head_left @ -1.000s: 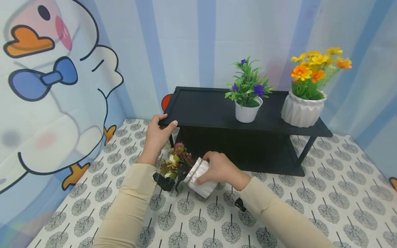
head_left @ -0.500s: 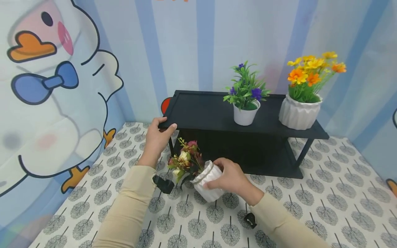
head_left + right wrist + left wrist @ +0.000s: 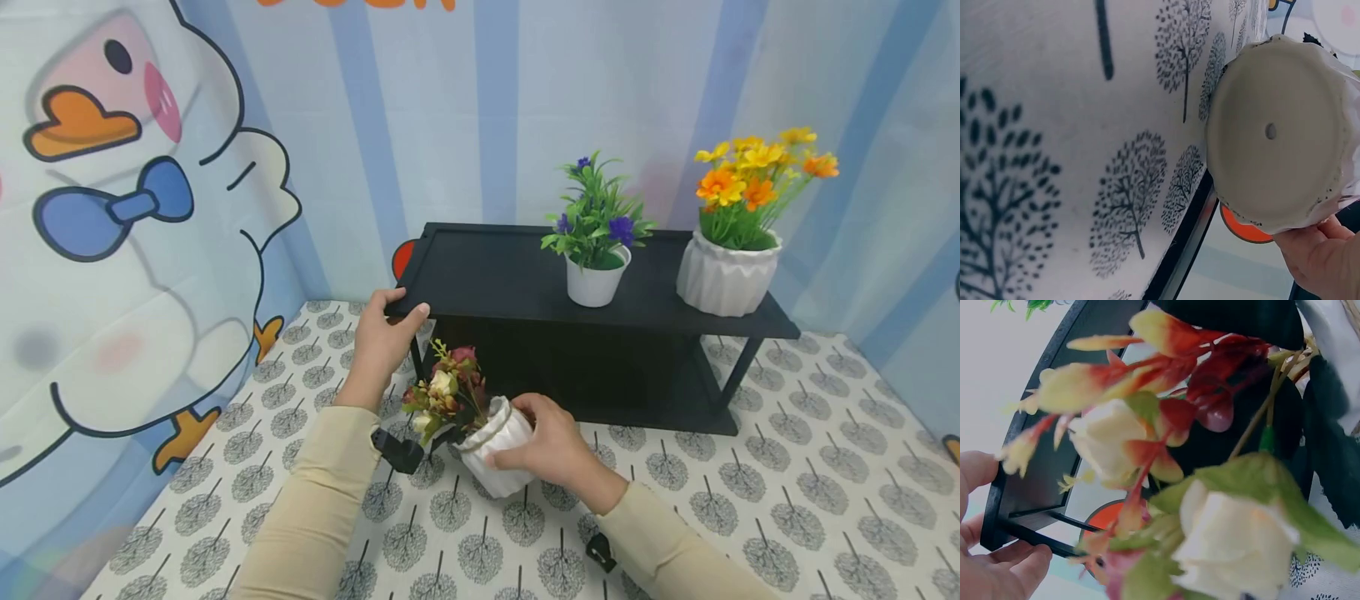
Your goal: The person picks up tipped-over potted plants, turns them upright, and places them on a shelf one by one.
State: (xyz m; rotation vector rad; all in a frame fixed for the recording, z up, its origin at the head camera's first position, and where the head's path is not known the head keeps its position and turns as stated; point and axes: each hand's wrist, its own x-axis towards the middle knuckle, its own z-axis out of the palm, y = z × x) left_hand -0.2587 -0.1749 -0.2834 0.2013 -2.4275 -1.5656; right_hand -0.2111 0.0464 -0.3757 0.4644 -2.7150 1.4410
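Observation:
My left hand (image 3: 380,337) grips the left front corner of a black two-tier shelf (image 3: 487,271); the left wrist view shows thumb and fingers on either side of the shelf's edge (image 3: 999,500). In front of the shelf, my right hand (image 3: 551,442) holds a white fluted flowerpot (image 3: 495,450) round its side. The pot leans left, its cream and dark red artificial roses (image 3: 446,387) pointing toward the left forearm. In the right wrist view the pot's flat underside (image 3: 1272,134) with a small central hole faces the camera. Part of the pot is hidden behind my right hand.
On the shelf top stand a small white pot with purple flowers (image 3: 596,250) and a larger white pot with yellow and orange flowers (image 3: 731,250). A tree-patterned cloth (image 3: 675,500) covers the table. Behind hangs a striped backdrop (image 3: 450,108) with a cartoon duck.
The right hand has shifted the rose pot a little to the right, and its flowers now tilt up more than before. My left hand keeps its hold on the shelf corner.

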